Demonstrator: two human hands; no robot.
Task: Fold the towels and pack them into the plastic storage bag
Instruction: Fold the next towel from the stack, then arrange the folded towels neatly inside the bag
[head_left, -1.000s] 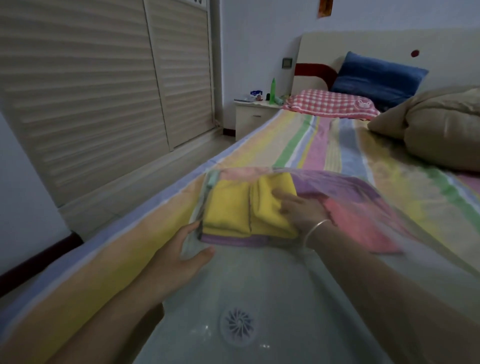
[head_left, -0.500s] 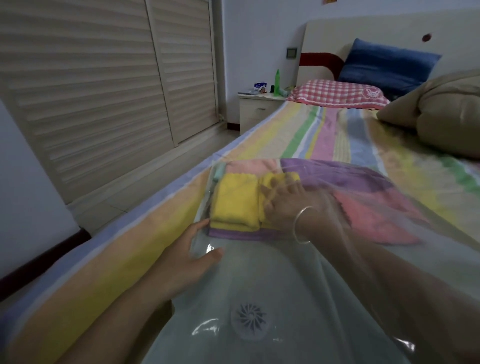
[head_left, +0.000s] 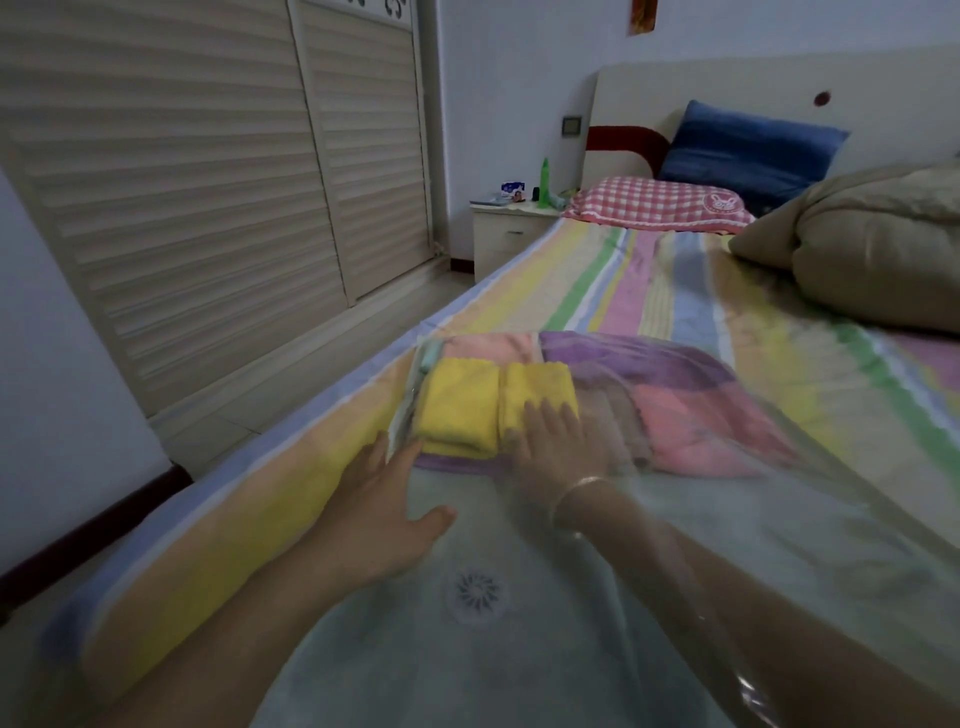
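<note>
A clear plastic storage bag (head_left: 519, 665) with a round valve (head_left: 474, 592) lies flat on the striped bed. Inside its far end sit folded towels: two yellow ones (head_left: 462, 405) on top at the left, purple (head_left: 623, 358) and pink (head_left: 696, 426) ones beside and beneath them. My right hand (head_left: 556, 441) is inside the bag, fingers spread flat on the right yellow towel. My left hand (head_left: 384, 509) rests outside on the bag's left edge, fingers apart, pressing the plastic down just in front of the towels.
The bed's left edge (head_left: 291, 447) runs close to the bag, with floor beyond it. A beige duvet (head_left: 872, 244), a checked pillow (head_left: 660, 202) and a blue cushion (head_left: 748, 150) lie at the head. A nightstand (head_left: 509, 228) holds a green bottle (head_left: 544, 182).
My right hand has slid a little to the right and back, off the towels' middle seam onto the near right yellow towel. My left hand stays on the bag's edge.
</note>
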